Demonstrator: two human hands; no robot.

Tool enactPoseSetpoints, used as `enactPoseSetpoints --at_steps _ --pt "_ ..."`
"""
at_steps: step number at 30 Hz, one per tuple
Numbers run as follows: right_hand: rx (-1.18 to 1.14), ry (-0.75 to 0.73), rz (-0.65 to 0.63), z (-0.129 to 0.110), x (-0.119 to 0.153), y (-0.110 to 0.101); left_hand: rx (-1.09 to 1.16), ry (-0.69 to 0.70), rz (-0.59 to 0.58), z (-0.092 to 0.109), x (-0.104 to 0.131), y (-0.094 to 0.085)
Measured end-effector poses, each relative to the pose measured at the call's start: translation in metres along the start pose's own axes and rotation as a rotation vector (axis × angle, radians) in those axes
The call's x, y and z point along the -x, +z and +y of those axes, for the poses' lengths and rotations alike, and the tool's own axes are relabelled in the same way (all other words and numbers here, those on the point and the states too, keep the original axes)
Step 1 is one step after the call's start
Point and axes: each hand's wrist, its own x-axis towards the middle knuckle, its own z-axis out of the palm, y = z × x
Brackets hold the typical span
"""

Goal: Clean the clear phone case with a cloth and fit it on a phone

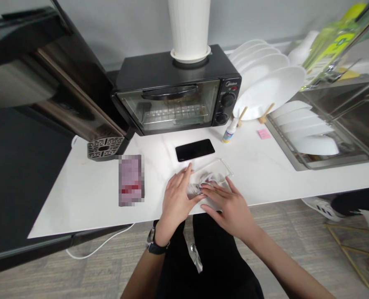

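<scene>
A clear phone case [224, 167] lies near the counter's front edge. My left hand [177, 197] holds its left end, with the thumb along the near side and the fingers along the far side. Inside the case is a crumpled, thin whitish cloth [208, 179]. The fingers of my right hand [232, 207] press this cloth against the case, partly covering both. Just beyond the case lies a black-screened smartphone [195, 150], face up. Behind it to the right stands a small white spray bottle [229, 133].
A black toaster oven [178, 91] with a white pot [190, 29] on top stands at the back. White plates [268, 91] stand in a rack beside the sink [309, 164]. A dispenser [106, 147] and a blurred-out purple item [130, 178] are at left. A pink note [264, 133] lies at right.
</scene>
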Motion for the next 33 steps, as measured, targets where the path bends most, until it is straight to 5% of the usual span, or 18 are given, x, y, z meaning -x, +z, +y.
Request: enactPoseSetpoints --at_steps 6,11,14,18,21,27,33 --pt "0.131 0.167 0.131 0.020 -0.015 -0.002 0.016 0.011 0.029 -0.001 0.000 0.001" --pt "0.081 0.007 0.057 -0.010 -0.019 0.007 0.025 0.007 0.028 -0.002 0.002 0.001" --pt "0.048 -0.051 0.009 -0.004 -0.009 0.002 0.025 -0.004 0.025 -0.001 0.002 0.001" --pt "0.107 0.088 0.090 0.022 -0.005 -0.006 0.012 0.013 0.021 -0.001 0.001 0.001" --pt "0.130 0.148 0.160 0.018 -0.012 -0.002 0.008 0.023 0.029 -0.001 0.001 0.001" --pt "-0.007 -0.079 0.084 -0.014 -0.013 0.010 0.019 0.037 0.034 -0.002 0.002 0.000" --pt "0.036 0.060 0.108 0.027 -0.004 -0.005 0.026 0.017 0.046 -0.001 0.002 0.002"
